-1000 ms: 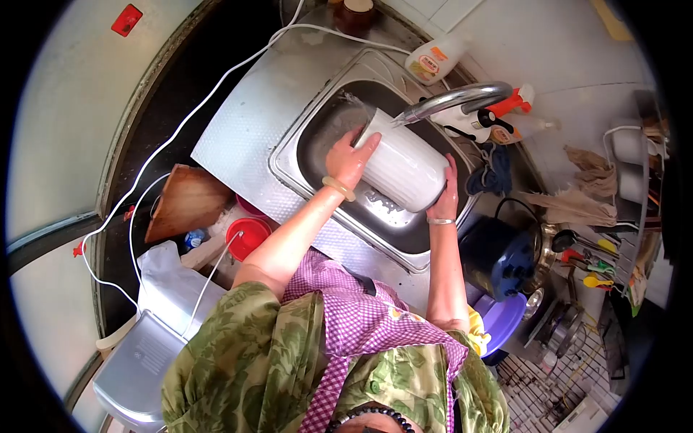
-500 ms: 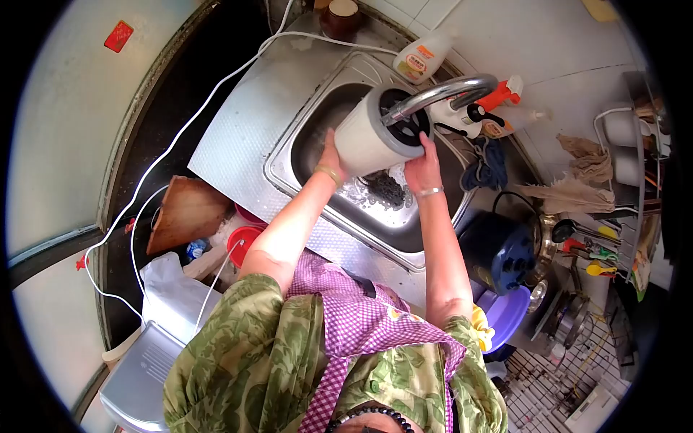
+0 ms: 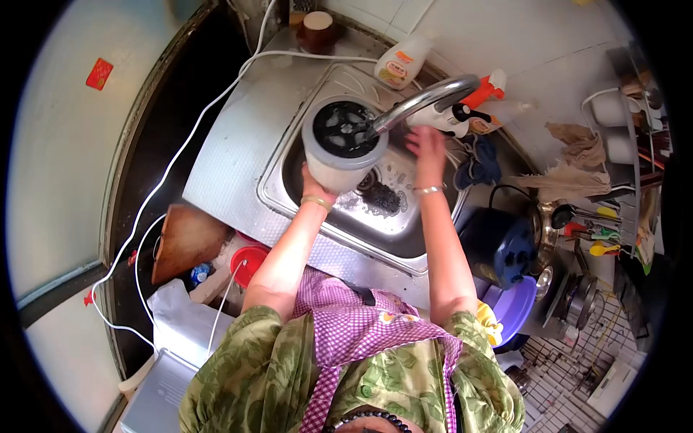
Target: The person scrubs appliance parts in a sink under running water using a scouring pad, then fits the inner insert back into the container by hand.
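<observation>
Two bare hands are over the sink (image 3: 372, 234). The left hand (image 3: 317, 182) grips the canister (image 3: 345, 137) low on its near side, some of its fingers hidden behind the white wall. The canister is held tilted over the left part of the sink, its grey-rimmed dark end facing up, with pale patches shining on it. The tap (image 3: 419, 103) curves in from the far right, and its tip overlaps the right edge of that dark end. Well to the right of the canister, the right hand (image 3: 430, 150) is blurred, its fingers loosely open and pointing to the far side.

A dark clump (image 3: 388, 200) lies in the wet sink, between the two forearms. Beyond the sink stands a white bottle (image 3: 399, 66), and farther left, a brown jar (image 3: 316, 32) on the desk (image 3: 231, 141). To the right of the right hand is a blue cloth (image 3: 479, 160), with a dark blue pot (image 3: 498, 245) nearer and a purple basin (image 3: 521, 307) nearer again. A red bucket (image 3: 249, 264) sits at the near left, just beside a wooden board (image 3: 188, 242).
</observation>
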A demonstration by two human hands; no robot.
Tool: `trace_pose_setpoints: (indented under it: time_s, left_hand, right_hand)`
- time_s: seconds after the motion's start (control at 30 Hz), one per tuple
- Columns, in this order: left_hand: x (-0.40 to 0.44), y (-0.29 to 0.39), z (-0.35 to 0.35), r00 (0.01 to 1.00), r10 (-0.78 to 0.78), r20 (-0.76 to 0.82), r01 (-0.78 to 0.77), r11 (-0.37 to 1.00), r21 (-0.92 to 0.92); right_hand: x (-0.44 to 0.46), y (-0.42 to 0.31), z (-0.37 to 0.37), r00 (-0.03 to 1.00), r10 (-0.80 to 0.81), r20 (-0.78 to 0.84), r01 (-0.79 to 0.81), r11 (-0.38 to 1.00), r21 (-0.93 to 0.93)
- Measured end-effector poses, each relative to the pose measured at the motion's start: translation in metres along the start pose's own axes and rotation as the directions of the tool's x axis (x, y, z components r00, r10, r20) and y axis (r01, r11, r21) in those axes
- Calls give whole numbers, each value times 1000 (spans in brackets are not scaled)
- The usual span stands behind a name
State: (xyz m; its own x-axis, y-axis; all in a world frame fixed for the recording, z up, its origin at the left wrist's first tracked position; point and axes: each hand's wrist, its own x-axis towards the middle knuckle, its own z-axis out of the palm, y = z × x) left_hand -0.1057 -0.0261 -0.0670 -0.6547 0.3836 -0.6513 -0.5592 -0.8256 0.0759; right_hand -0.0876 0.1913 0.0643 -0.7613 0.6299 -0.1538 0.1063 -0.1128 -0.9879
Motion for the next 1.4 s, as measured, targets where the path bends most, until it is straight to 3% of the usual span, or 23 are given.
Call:
trace_pose_setpoints:
  time_s: [0.07, 0.13, 0.23, 0.33, 0.37, 0.43, 0.47, 0.53, 0.57, 0.67, 0.93, 1.03, 1.13, 1.17, 1.2, 1.3, 1.33, 1.4]
  left_hand:
    - [-4, 3, 2, 999, -42, 31, 43, 998, -55]
    - [-8, 3, 5, 997, -72, -9, 72, 996, -59]
    - [-15, 0, 11, 996, -80, -31, 79, 997, -26]
    - [-25, -1, 15, 996, -69, -59, 70, 997, 26]
    - [-27, 1, 14, 995, -73, -65, 75, 997, 28]
    - [-31, 2, 18, 994, -49, -95, 55, 997, 63]
    - [-30, 2, 16, 993, -37, -109, 47, 995, 90]
    - [-27, 4, 11, 991, -10, -132, 30, 988, 149]
    - [-27, 4, 11, 990, -8, -139, 29, 987, 156]
    - [-30, 4, 5, 989, 17, -149, 13, 980, 197]
    - [-33, -7, -12, 996, 41, -74, -14, 945, 325]
    - [-41, -12, -5, 997, 12, -82, 21, 921, 390]
    - [-49, -22, 5, 999, 27, -40, -5, 887, 462]
    - [-51, -24, 7, 999, 23, -31, -5, 876, 483]
    - [-52, -25, 11, 1000, 20, -19, -8, 863, 505]
    - [-63, -26, 29, 1000, 26, 2, -23, 839, 544]
    - [-54, -25, 23, 1000, -12, -24, 24, 833, 553]
    - [-33, -22, 14, 994, -84, -74, 111, 818, 564]
  right_hand:
    - [22, -7, -38, 893, -307, -329, 279, 951, -132]
    - [44, -43, -58, 869, -163, -466, 135, 986, -93]
    - [85, -61, -81, 968, 199, -151, -163, 962, 220]
    - [83, -69, -79, 957, 196, -214, -215, 974, -69]
    - [62, -72, -77, 979, 116, -169, -151, 966, -210]
    - [21, -82, -46, 995, 96, 0, -93, 972, -217]
    - [2, -86, -34, 965, -17, 262, 51, 991, -125]
    - [-29, -117, 10, 833, -79, 548, -123, 938, 323]
    - [-39, -129, 35, 844, -97, 528, -196, 860, 471]
    - [-39, -137, 56, 810, -125, 573, -216, 845, 490]
    - [-66, -152, -25, 712, -55, 700, -263, 903, 338]
    - [-74, -160, -42, 728, 12, 685, -297, 906, 300]
    - [-79, -104, -51, 943, -64, 326, 7, 985, 175]
    - [-93, -99, -51, 974, -91, 209, 142, 959, -246]
    - [-88, -64, -68, 940, -242, 241, 337, 774, -536]
    - [-111, -47, -57, 860, -399, 317, 499, 534, -682]
    - [-101, -38, -60, 907, -349, 234, 412, 632, -656]
    - [-76, -19, -76, 978, -135, 161, 188, 904, -384]
